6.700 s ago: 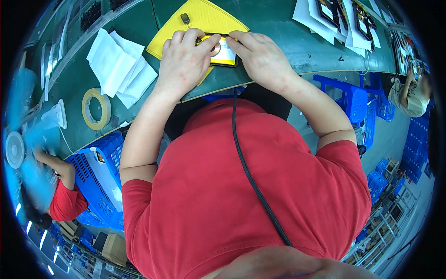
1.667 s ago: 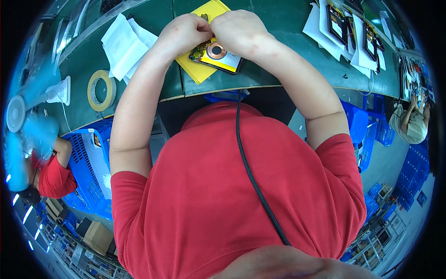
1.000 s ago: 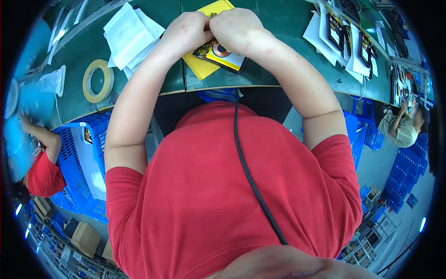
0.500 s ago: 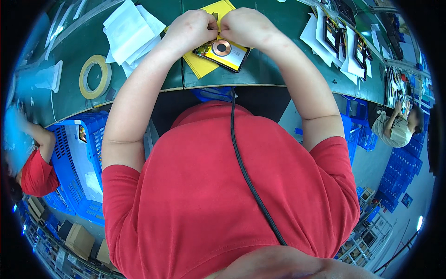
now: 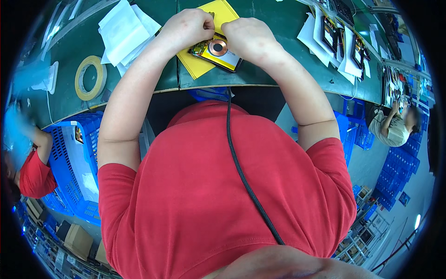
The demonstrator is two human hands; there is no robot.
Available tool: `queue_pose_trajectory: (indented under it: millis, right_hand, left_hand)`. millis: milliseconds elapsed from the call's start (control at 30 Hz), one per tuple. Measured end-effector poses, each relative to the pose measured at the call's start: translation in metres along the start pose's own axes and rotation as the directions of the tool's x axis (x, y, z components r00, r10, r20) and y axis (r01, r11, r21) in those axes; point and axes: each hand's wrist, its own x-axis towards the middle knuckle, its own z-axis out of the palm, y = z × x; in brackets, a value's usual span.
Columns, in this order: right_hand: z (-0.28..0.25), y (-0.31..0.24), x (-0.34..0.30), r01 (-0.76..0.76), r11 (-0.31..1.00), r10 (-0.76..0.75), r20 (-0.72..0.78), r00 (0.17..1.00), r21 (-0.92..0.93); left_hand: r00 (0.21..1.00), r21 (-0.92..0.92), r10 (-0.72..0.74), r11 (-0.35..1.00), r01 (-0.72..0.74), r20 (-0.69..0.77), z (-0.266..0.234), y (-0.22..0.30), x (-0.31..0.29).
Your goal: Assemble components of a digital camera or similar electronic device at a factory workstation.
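An opened handheld electronic device [image 5: 225, 62] lies slanted on a yellow pad [image 5: 197, 69] at the table's front edge. It has a dark frame, a round copper coil [image 5: 217, 47], a yellow and white block and a bare circuit board. My left hand [image 5: 189, 29] is at the board end, with thumb and forefinger pinched together; what they hold, if anything, is hidden. Just across from it, my right hand [image 5: 248, 39] is curled at the upper right side of the device. Its fingertips are tucked out of sight, so I cannot tell what they grip.
White sheets [image 5: 123, 35] and a roll of tape [image 5: 90, 78] lie on the green table [image 5: 160, 83] to the left. More sheets with dark-framed parts [image 5: 330, 39] are at the right. A blue basket [image 5: 69, 172] stands lower left. Other people [image 5: 394, 126] are at both sides.
My right hand has moved slightly down and right, opening a wider gap from my left hand. My left hand stays at the board end. The whole view has shifted a little.
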Motion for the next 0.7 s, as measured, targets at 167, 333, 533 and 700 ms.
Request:
queue_pose_trajectory:
  millis: [167,333,533,700]
  right_hand:
    - [0.003,0.031,0.002,0.024,0.946,-0.044,0.056,0.997,0.323]
    - [0.02,0.048,-0.01,-0.045,0.792,0.0,0.074,0.997,0.608]
    - [0.014,0.029,-0.013,-0.076,0.91,0.059,0.054,0.997,0.408]
    - [-0.004,0.014,-0.004,-0.056,0.984,0.038,0.11,0.993,0.167]
  left_hand:
    - [1.0,0.003,-0.014,1.0,0.014,-0.023,-0.001,0.0,-0.004]
    - [1.0,0.0,-0.024,1.0,0.024,-0.012,-0.001,0.001,-0.004]
    - [1.0,0.007,-0.022,1.0,0.022,-0.009,0.0,0.001,-0.004]
    - [1.0,0.015,0.0,1.0,0.0,-0.002,0.0,0.003,-0.004]
